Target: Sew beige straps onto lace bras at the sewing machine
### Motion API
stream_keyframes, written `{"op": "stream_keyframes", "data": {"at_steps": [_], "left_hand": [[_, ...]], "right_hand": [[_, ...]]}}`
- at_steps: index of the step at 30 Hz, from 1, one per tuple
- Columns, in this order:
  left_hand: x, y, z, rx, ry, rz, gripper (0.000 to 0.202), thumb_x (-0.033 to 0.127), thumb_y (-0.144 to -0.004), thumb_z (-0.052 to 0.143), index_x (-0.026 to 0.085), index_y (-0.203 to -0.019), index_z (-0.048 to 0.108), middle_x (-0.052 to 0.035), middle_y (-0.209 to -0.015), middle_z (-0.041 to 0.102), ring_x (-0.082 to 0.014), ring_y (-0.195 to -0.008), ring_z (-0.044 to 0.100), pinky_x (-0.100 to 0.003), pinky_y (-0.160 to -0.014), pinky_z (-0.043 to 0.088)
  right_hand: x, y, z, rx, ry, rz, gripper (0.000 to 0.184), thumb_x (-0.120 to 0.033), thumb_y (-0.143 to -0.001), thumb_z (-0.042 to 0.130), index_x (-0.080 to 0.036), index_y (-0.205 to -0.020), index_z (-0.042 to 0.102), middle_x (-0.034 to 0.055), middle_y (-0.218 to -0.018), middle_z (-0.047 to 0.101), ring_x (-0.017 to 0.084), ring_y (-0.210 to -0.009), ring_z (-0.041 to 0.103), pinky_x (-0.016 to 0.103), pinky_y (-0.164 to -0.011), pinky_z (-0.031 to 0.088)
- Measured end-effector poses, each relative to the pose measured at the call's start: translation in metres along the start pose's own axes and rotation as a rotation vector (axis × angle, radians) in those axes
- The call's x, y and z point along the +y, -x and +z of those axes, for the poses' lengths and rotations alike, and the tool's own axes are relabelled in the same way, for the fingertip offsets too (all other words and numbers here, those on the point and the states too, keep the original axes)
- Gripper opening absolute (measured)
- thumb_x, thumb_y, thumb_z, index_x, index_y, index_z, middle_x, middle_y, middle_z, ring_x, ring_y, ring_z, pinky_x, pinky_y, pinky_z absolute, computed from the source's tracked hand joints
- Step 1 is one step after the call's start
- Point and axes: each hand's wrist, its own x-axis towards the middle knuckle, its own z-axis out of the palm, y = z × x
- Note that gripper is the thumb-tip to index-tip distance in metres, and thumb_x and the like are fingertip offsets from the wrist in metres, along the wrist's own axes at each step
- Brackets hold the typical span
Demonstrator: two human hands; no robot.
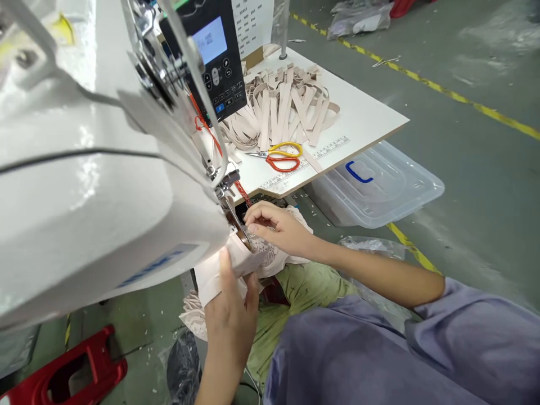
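Note:
A white sewing machine (pixel 97 185) fills the left of the head view. A pale pink piece of lace fabric (pixel 248 260) lies under its needle and presser foot (pixel 231 209). My left hand (pixel 230 315) is closed on the near edge of the fabric, thumb on top. My right hand (pixel 278 228) is curled on the fabric just right of the needle, fingertips pressed to the cloth. More of the fabric hangs down below my left hand toward my lap.
A white table (pixel 371 121) carries a pile of beige strips (pixel 278 107) and yellow-and-orange scissors (pixel 280 157). The machine's control panel (pixel 217 56) stands at the back. A clear plastic bin lid (pixel 375 185) lies on the floor, and a red stool (pixel 71 374) is at bottom left.

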Motion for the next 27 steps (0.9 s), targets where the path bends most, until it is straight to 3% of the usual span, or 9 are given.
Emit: {"op": "stream_keyframes", "data": {"at_steps": [5, 10, 13, 15, 17, 20, 23, 25, 27], "left_hand": [[0.006, 0.008, 0.004, 0.047, 0.07, -0.105, 0.089, 0.046, -0.093, 0.058, 0.006, -0.157, 0.012, -0.0283, -0.113, 0.069, -0.031, -0.074, 0.073, -0.034, -0.053, 0.052], [0.006, 0.01, -0.002, -0.066, 0.175, -0.149, 0.086, 0.044, -0.095, 0.054, 0.004, -0.157, 0.009, -0.0131, -0.074, 0.073, -0.0266, -0.051, 0.067, -0.031, -0.044, 0.046], [0.015, 0.014, 0.003, -0.08, 0.126, -0.154, 0.083, 0.042, -0.097, 0.049, 0.005, -0.157, 0.004, -0.0146, -0.079, 0.075, -0.0257, -0.048, 0.067, -0.031, -0.042, 0.046], [0.03, 0.025, 0.013, -0.01, 0.094, -0.093, 0.083, 0.04, -0.097, 0.049, 0.006, -0.158, 0.004, -0.0258, -0.11, 0.072, -0.032, -0.074, 0.075, -0.037, -0.058, 0.057], [0.048, 0.041, 0.023, 0.042, 0.112, 0.007, 0.083, 0.038, -0.095, 0.053, 0.007, -0.158, 0.008, -0.0318, -0.139, 0.054, -0.0397, -0.114, 0.066, -0.048, -0.084, 0.059], [0.067, 0.068, 0.026, -0.095, 0.342, 0.062, 0.087, 0.036, -0.092, 0.06, 0.011, -0.158, 0.01, -0.0276, -0.143, 0.053, -0.0368, -0.129, 0.056, -0.049, -0.096, 0.055], [0.062, 0.077, 0.011, -0.288, 0.661, 0.026, 0.064, 0.027, -0.095, 0.055, 0.022, -0.153, 0.027, -0.0097, -0.109, 0.076, -0.0211, -0.095, 0.074, -0.032, -0.08, 0.061], [0.052, 0.067, -0.002, -0.19, 0.657, 0.063, 0.042, 0.022, -0.095, 0.053, 0.029, -0.137, 0.05, -0.0043, -0.107, 0.076, -0.0179, -0.095, 0.073, -0.03, -0.083, 0.06], [0.043, 0.049, -0.012, -0.025, 0.552, 0.153, 0.045, 0.021, -0.093, 0.056, 0.025, -0.137, 0.049, -0.0101, -0.129, 0.066, -0.0239, -0.122, 0.062, -0.041, -0.101, 0.052]], "right_hand": [[-0.006, 0.007, 0.006, -0.009, -0.075, 0.013, 0.009, -0.029, -0.091, 0.061, -0.021, -0.092, 0.061, 0.0043, -0.102, 0.061, 0.015, -0.086, 0.058, 0.029, -0.077, 0.047], [-0.014, 0.008, 0.008, -0.013, -0.08, 0.024, 0.016, -0.033, -0.088, 0.064, -0.019, -0.095, 0.06, 0.0038, -0.099, 0.059, 0.016, -0.085, 0.057, 0.03, -0.08, 0.046], [-0.018, 0.015, 0.008, -0.026, -0.039, 0.04, 0.023, -0.037, -0.087, 0.065, -0.02, -0.101, 0.059, 0.0038, -0.1, 0.06, 0.017, -0.088, 0.058, 0.032, -0.082, 0.046], [-0.02, 0.026, 0.008, -0.033, 0.012, 0.035, 0.028, -0.039, -0.084, 0.069, -0.02, -0.102, 0.059, 0.0036, -0.099, 0.061, 0.018, -0.089, 0.057, 0.033, -0.083, 0.044], [-0.02, 0.043, 0.006, -0.041, 0.036, 0.054, 0.025, -0.04, -0.085, 0.068, -0.019, -0.097, 0.061, 0.0028, -0.093, 0.061, 0.018, -0.087, 0.056, 0.032, -0.081, 0.043], [-0.022, 0.071, -0.005, -0.013, -0.057, 0.147, 0.023, -0.04, -0.092, 0.059, -0.018, -0.089, 0.065, 0.0022, -0.087, 0.063, 0.017, -0.081, 0.056, 0.029, -0.074, 0.042], [-0.028, 0.086, -0.023, -0.032, -0.105, 0.237, 0.027, -0.042, -0.09, 0.063, -0.016, -0.088, 0.068, 0.0019, -0.084, 0.064, 0.015, -0.076, 0.056, 0.027, -0.069, 0.042], [-0.035, 0.089, -0.033, -0.146, -0.057, 0.247, 0.027, -0.042, -0.088, 0.065, -0.015, -0.086, 0.069, 0.0014, -0.08, 0.064, 0.015, -0.075, 0.056, 0.026, -0.068, 0.042], [-0.042, 0.088, -0.039, -0.278, 0.008, 0.199, 0.024, -0.038, -0.088, 0.064, -0.014, -0.086, 0.07, 0.0012, -0.079, 0.065, 0.015, -0.075, 0.058, 0.026, -0.07, 0.042]]}}
